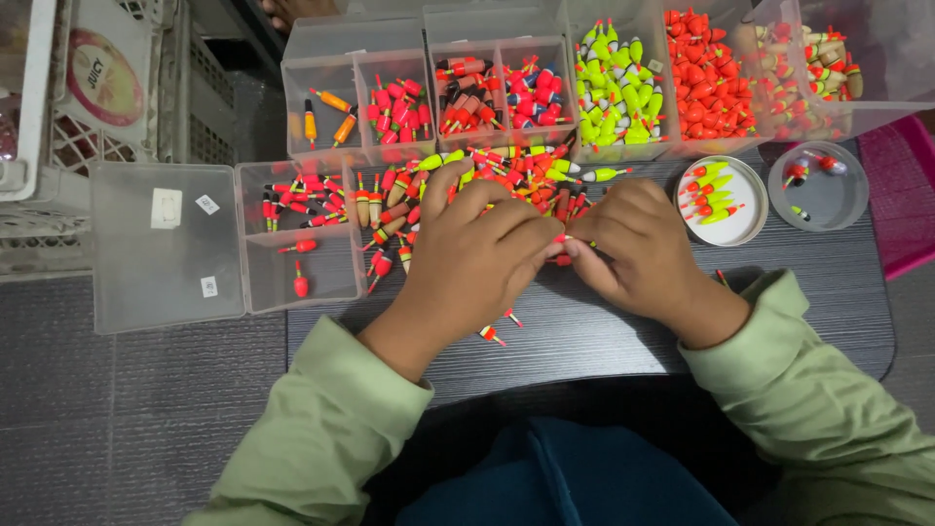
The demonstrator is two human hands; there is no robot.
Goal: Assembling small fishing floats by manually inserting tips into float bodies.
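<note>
My left hand and my right hand meet over a small dark tabletop, fingertips pinched together on one small red fishing float. Beneath and behind the hands lies a loose pile of red, yellow and orange floats. Two stray floats rest on the table near my left wrist. Both sleeves are pale green.
Clear compartment boxes at the back hold sorted floats: orange, red, mixed, yellow-green, red and tan. A clear box with an open lid sits left. A white round lid and a clear round lid hold a few floats.
</note>
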